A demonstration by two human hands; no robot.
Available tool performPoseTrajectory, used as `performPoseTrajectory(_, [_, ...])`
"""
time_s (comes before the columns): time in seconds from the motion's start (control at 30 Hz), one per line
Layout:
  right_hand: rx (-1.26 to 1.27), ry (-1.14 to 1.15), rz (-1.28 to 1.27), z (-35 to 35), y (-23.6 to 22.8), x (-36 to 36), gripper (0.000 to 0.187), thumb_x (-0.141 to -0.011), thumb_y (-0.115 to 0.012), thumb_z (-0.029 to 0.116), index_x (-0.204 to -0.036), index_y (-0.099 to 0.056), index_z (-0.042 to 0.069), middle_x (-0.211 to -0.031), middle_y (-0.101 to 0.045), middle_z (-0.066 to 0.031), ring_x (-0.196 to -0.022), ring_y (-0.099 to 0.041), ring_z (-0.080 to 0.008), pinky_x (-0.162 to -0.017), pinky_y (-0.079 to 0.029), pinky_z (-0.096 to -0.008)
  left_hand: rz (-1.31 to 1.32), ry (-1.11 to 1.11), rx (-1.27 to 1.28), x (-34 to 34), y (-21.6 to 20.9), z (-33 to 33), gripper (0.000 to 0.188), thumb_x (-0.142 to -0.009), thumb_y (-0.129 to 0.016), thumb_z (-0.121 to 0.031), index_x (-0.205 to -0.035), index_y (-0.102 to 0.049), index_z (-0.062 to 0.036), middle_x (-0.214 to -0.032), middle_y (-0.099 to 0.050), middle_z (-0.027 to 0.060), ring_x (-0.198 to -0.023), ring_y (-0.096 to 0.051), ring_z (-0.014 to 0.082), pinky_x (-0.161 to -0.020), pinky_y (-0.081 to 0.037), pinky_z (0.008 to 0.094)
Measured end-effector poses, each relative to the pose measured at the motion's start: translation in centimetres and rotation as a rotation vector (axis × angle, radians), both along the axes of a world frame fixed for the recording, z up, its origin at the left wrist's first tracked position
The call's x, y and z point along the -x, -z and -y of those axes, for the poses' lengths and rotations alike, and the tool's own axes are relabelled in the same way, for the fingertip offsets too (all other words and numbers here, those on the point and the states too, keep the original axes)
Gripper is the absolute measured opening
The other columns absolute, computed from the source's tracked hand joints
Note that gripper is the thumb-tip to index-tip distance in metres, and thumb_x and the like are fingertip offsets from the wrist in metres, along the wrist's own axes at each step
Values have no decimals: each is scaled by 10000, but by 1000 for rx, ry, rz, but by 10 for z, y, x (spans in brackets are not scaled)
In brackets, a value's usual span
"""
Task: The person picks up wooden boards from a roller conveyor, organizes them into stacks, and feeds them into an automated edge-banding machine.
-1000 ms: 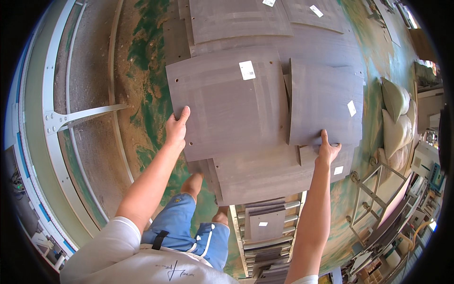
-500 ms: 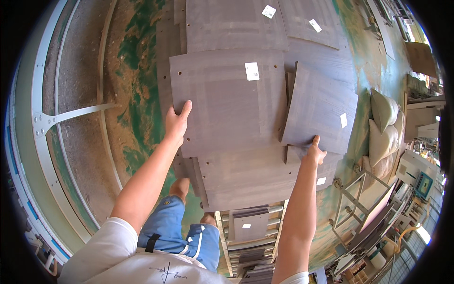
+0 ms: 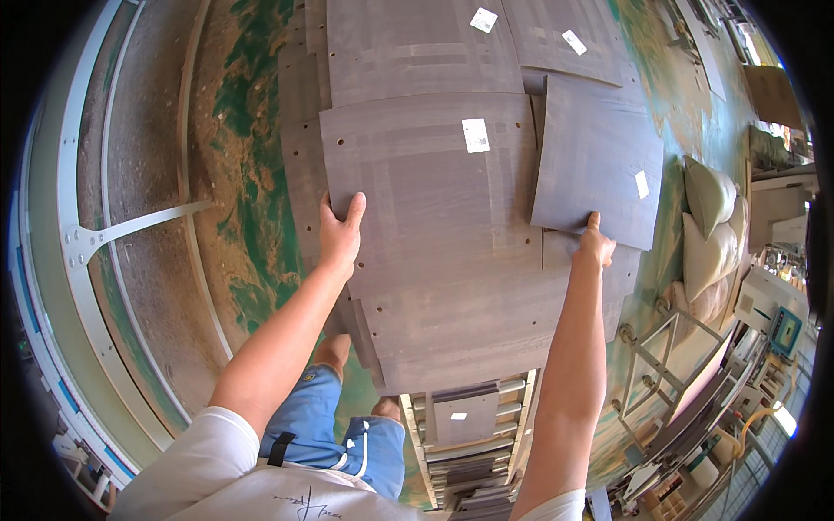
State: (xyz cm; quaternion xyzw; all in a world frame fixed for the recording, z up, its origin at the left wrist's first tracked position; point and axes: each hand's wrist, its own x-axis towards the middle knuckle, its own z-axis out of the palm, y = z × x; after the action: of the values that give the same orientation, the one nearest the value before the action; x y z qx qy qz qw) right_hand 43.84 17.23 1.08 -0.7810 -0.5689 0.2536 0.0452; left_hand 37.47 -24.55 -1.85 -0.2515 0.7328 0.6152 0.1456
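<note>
Green-streaked floor (image 3: 252, 208) lies leftward; the right hand (image 3: 595, 246), nearer, pinches the near edge of the small panel (image 3: 595, 156), which extends forward; the left hand (image 3: 341, 233) clasps the large panel (image 3: 417, 191).

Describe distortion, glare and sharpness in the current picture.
Head view: the pale metal frame bows along the left; head view: a bright patch looks blown out at lower right; head view: left hand, right hand and the grey panel between them appear fairly sharp.
</note>
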Motion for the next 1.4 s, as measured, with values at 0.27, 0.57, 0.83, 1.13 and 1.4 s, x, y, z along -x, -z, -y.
performPoseTrajectory(0.27, [13,-66,34,6,-5,24,951,-821,-762,611,-1536,-367,123,-1495,-353,-282,-1358,-368,-468,-1009,-514,-520,-89,48,37,-3,12,10,628,-1002,-644,-417,-1438,-478,3,-1299,-629,121,-1180,-596,208,-1017,-460,334])
performPoseTrajectory(0.57, [12,-104,40,8,-2,53,998,-802,-784,595,-1572,-328,152,-1534,-308,-269,-1393,-347,-444,-1059,-478,-532,-28,69,37,4,13,19,520,-1004,-636,-444,-1278,-577,-6,-1181,-657,76,-1077,-602,174,-965,-467,323])
performPoseTrajectory(0.83, [-29,-49,-28,6,-4,43,1084,-744,-855,551,-1586,-291,166,-1563,-292,-230,-1387,-375,-436,-1068,-494,-489,-25,33,177,4,6,4,590,-990,-611,-526,-1223,-594,15,-1177,-659,117,-1104,-607,237,-975,-461,363])
performPoseTrajectory(1.13, [259,382,-853,-48,24,-28,726,-893,-804,241,-1473,-393,93,-1422,-516,-121,-1260,-539,-341,-983,-519,-556,-16,103,439,3,1,-2,872,-974,-528,-636,-1412,-433,112,-1363,-563,295,-1251,-568,410,-1031,-468,444])
performPoseTrajectory(1.4, [325,294,-859,-70,51,-102,365,-992,-672,253,-1278,-569,51,-1081,-542,-66,-908,-558,-264,-845,-525,-480,-35,90,487,4,0,-4,855,-975,-515,-640,-1376,-470,114,-1336,-572,319,-1221,-581,436,-1008,-479,475])
